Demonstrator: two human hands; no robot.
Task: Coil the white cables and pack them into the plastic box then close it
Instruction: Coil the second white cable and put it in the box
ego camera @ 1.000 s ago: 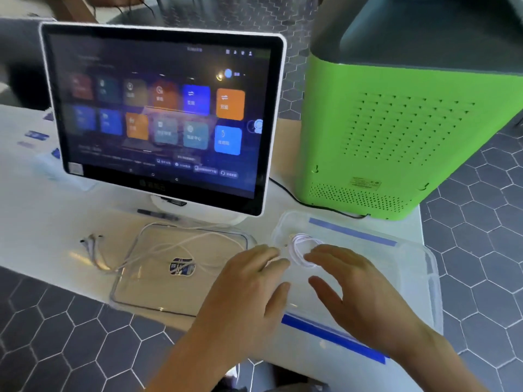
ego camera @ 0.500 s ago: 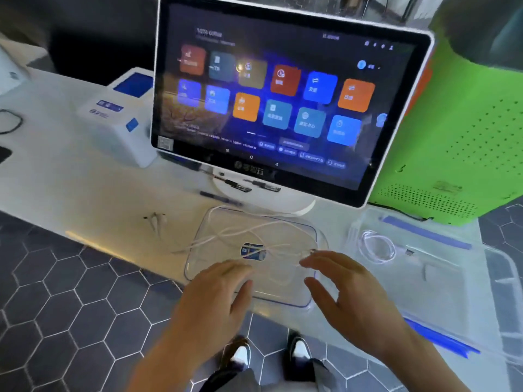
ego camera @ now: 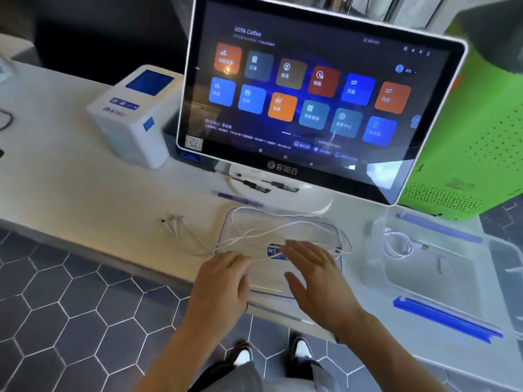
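Observation:
A loose white cable (ego camera: 254, 230) with several plug ends at the left sprawls across the clear plastic lid (ego camera: 334, 230), which lies flat on the white counter and carries a blue sticker. My left hand (ego camera: 223, 275) and my right hand (ego camera: 314, 270) hover over the lid's near edge, fingers spread, holding nothing. At the right stands the clear plastic box (ego camera: 458, 281) with blue clasps. One coiled white cable (ego camera: 397, 244) lies in its far left corner.
A touchscreen terminal (ego camera: 311, 94) on a white stand rises just behind the lid. A white receipt printer (ego camera: 135, 114) sits to its left, and a green machine (ego camera: 475, 131) to its right. A pen (ego camera: 237, 198) lies by the stand. The counter edge runs under my wrists.
Both hands have moved left from over the box to over the lid and the loose cable. The view has swung left with them.

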